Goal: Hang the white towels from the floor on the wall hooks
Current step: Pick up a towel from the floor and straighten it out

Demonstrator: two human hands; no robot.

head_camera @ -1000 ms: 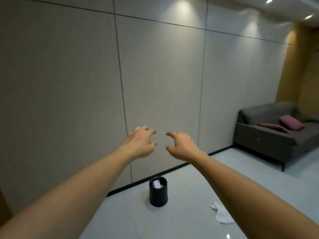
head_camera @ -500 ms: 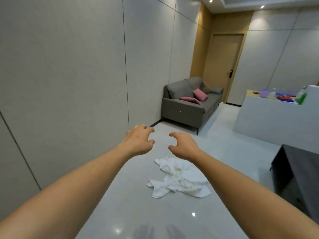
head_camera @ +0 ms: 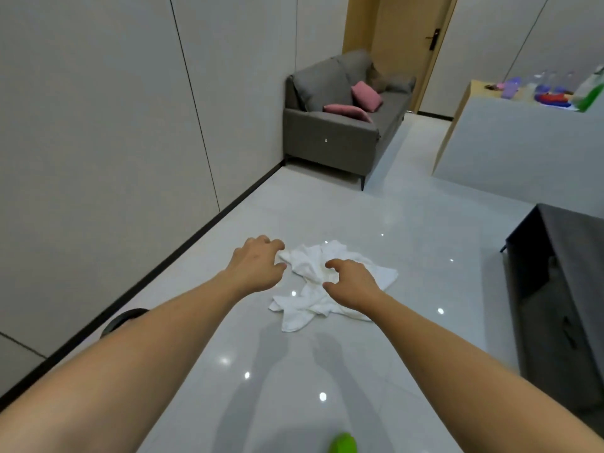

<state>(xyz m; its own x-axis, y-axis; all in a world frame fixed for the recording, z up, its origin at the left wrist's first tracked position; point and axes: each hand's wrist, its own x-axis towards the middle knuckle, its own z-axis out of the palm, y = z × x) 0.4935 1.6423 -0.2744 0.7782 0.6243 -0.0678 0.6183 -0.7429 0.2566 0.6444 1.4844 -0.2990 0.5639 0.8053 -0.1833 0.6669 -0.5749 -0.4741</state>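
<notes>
A crumpled heap of white towels [head_camera: 313,289] lies on the glossy grey floor in the middle of the view. Both my arms stretch out toward it. My left hand [head_camera: 256,264] hovers over the heap's left edge, fingers curled and apart, holding nothing. My right hand [head_camera: 351,286] hangs over the heap's right half, fingers also spread and empty, hiding part of the cloth. I cannot tell whether either hand touches the towels. No wall hooks are in view.
A panelled grey wall [head_camera: 114,125] runs along the left with a black skirting. A grey sofa [head_camera: 340,122] with pink cushions stands ahead. A white counter [head_camera: 523,152] with bottles and a dark cabinet [head_camera: 562,289] stand right. A black bin rim [head_camera: 122,318] shows beside my left arm.
The view swung from the wall and black bin to the right and down onto the towels. Both hands, still empty, now sit lower and closer over the heap.
</notes>
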